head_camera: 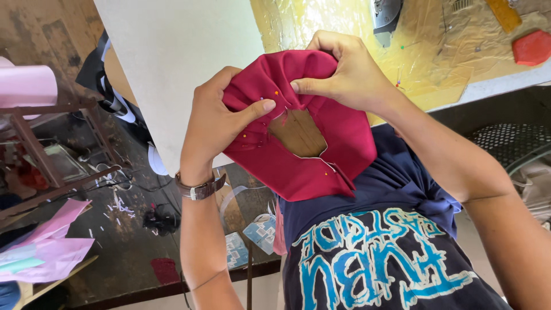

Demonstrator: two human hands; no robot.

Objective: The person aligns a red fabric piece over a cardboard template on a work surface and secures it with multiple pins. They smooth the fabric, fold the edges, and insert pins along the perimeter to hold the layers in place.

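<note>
A pale, flat table top [172, 51] is filling the upper left, while beside it a yellow sheet under crinkled clear plastic [436, 51] is catching bright daylight and carrying a red many-sided block [532, 47], an orange strip [505, 14] and part of a grey metal machine [385, 16]. Below, a dark, worn wooden floor [120, 241] is lying strewn with paper scraps, with a rusty metal rack [34, 143] standing at the left and holding a pink roll [27, 85]. Pink paper sheets [49, 244] are spreading across the lower left corner, and a black mesh surface [511, 140] is showing at the right.
</note>
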